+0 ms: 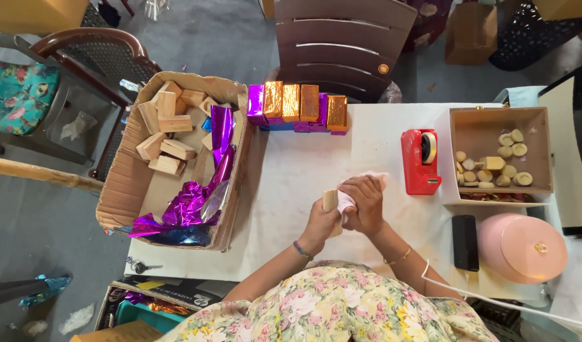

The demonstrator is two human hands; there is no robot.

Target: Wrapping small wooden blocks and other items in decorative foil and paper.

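Gripping a wooden block (pixel 330 201) in my closed left hand (pixel 321 221), my right hand (pixel 365 204) presses pale tissue (pixel 346 200) round it; next, folding needs firm fingers.

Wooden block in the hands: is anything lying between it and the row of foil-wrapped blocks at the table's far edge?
Nothing visible does. The pale wooden block is held by the left hand and right hand, with a white cloth against it. The white tabletop between it and the gold and purple foil-wrapped blocks is bare.
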